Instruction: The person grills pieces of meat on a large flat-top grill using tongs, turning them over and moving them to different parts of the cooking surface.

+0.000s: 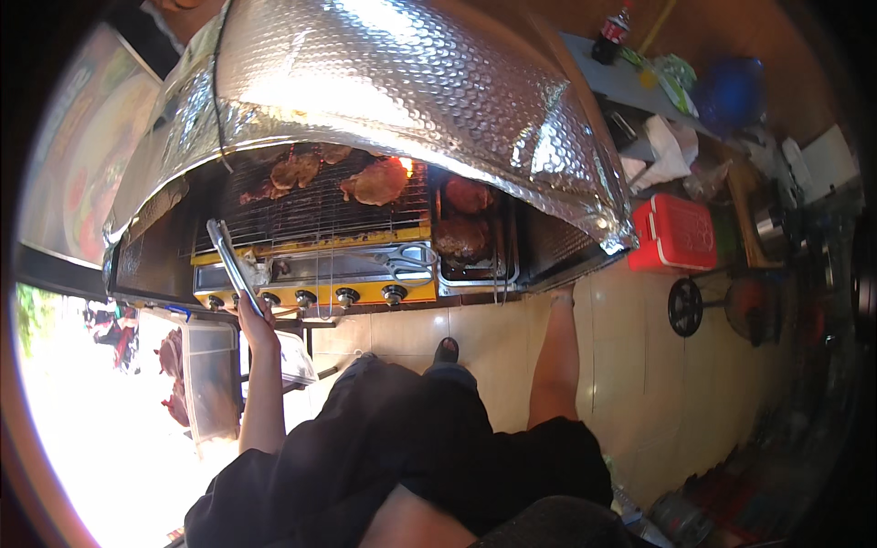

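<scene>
My left hand (256, 325) grips a pair of metal tongs (235, 266), which point up over the front left of a gas grill (370, 290). On the wire rack (301, 220) lie several pieces of meat (375, 182), with a flame beside one of them. Kitchen scissors (404, 264) rest on the metal ledge at the grill's front. To the right, a metal tray (479, 279) holds two dark, browned pieces of meat (462, 240). My right forearm (555, 356) reaches up to the hood's lower right edge, which hides the hand.
A foil-lined hood (411, 75) arches over the grill. At left below stands a translucent plastic bin (211, 377), with raw-looking meat beyond its side. A red cooler (675, 233) and a round-based stand (685, 307) are on the right. A cola bottle (610, 38) stands on the shelf behind.
</scene>
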